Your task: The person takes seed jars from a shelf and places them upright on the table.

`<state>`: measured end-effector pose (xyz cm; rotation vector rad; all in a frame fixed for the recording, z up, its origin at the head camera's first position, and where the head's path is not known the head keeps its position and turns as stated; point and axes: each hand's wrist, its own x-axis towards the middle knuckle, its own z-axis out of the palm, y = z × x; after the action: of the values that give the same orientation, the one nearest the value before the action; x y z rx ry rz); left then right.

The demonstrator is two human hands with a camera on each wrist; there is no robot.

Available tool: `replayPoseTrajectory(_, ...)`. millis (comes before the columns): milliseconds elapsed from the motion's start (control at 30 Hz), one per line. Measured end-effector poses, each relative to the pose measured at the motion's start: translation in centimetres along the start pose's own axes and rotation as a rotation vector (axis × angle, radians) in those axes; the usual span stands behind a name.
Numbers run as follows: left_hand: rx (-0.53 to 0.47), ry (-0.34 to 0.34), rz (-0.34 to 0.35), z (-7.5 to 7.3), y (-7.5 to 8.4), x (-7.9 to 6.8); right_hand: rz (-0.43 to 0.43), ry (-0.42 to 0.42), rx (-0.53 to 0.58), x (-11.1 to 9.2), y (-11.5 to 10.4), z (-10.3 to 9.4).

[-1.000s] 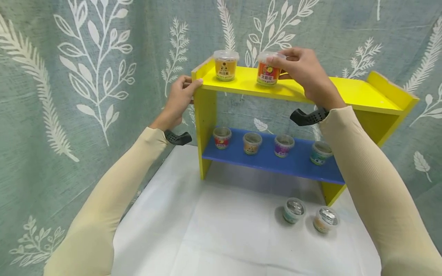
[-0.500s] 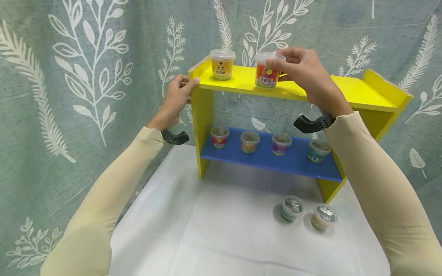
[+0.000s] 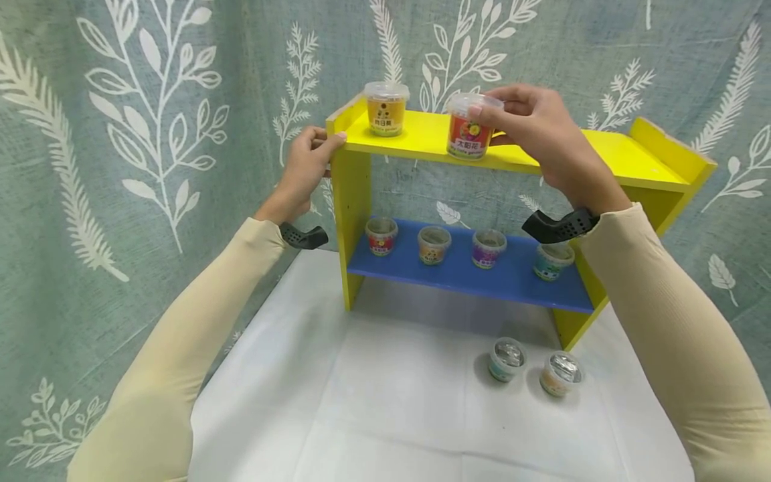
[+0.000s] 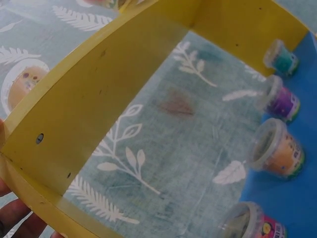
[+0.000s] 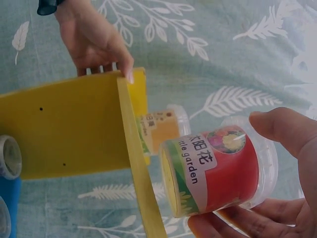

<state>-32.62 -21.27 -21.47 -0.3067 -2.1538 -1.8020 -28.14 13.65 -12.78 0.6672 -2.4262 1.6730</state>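
Observation:
My right hand [image 3: 545, 137] holds a clear-lidded plastic cup with a red flower label [image 3: 468, 137], thumb on the near side by its lid. The right wrist view shows this red cup [image 5: 230, 171] upright in relation to the shelf, its base close to the front edge of the top board. A lidded cup with a yellow label [image 3: 385, 119] stands at the left end of the yellow top board [image 3: 620, 157]. My left hand [image 3: 304, 167] grips the upper left corner of the shelf unit, its thumb over the front edge and its fingers behind.
On the blue lower board [image 3: 409, 269] stand cups labelled red [image 3: 381, 246], orange [image 3: 432, 255], purple [image 3: 484, 258] and green [image 3: 548, 270]. A teal cup [image 3: 504, 369] and an orange cup [image 3: 554, 385] sit on the white table [image 3: 385, 408] near the right foot. Patterned curtain hangs behind.
The red cup has come slightly forward toward the top board's front edge, tilting a little in my right hand. The view has shifted slightly; my left hand keeps its grip on the corner.

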Motion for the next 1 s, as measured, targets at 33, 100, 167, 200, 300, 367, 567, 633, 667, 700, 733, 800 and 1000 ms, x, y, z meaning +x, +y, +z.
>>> replayPoseTrajectory(33, 0.001, 0.000, 0.000, 0.0, 0.0, 0.0, -0.002, -0.002, 0.000, -0.2, 0.0, 0.0)
replayPoseTrajectory(100, 0.006, 0.000, -0.002, 0.0, 0.0, 0.0, -0.009, -0.004, -0.005, -0.5, -0.1, -0.1)
replayPoseTrajectory(167, 0.008, 0.001, -0.004, 0.0, 0.0, 0.0, -0.014, -0.006, -0.009, -0.8, -0.1, 0.0)
replayPoseTrajectory(200, 0.008, 0.002, -0.005, 0.0, 0.0, 0.0, -0.015, -0.008, -0.009, -1.0, -0.1, 0.0)
replayPoseTrajectory(300, 0.005, 0.006, -0.009, 0.0, 0.0, 0.0, -0.011, -0.012, -0.006, -1.6, -0.2, 0.1)
replayPoseTrajectory(367, 0.009, 0.007, -0.010, 0.0, 0.1, 0.0, -0.009, -0.015, 0.004, -2.0, -0.3, 0.2)
replayPoseTrajectory(567, 0.015, 0.009, -0.006, -0.1, 0.2, -0.1, 0.010, -0.024, 0.027, -2.8, -0.4, 0.4)
replayPoseTrajectory(633, 0.013, 0.010, -0.004, -0.1, 0.2, -0.1, 0.004, -0.028, 0.025, -3.0, -0.3, 0.4)
replayPoseTrajectory(667, 0.012, 0.011, -0.003, -0.1, 0.2, -0.1, 0.004, -0.027, 0.020, -3.2, -0.2, 0.4)
replayPoseTrajectory(700, 0.011, 0.012, -0.004, -0.1, 0.3, -0.1, 0.004, -0.027, 0.014, -3.3, -0.2, 0.5)
replayPoseTrajectory(733, 0.011, 0.012, -0.004, -0.1, 0.3, -0.1, 0.005, -0.026, 0.008, -3.5, -0.1, 0.5)
replayPoseTrajectory(800, 0.010, 0.010, -0.008, 0.0, 0.3, -0.1, 0.015, -0.022, -0.012, -3.8, 0.0, 0.6)
replayPoseTrajectory(1000, 0.010, 0.003, -0.022, 0.0, 0.3, -0.2, 0.015, -0.012, -0.080, -4.6, 0.5, 0.9)
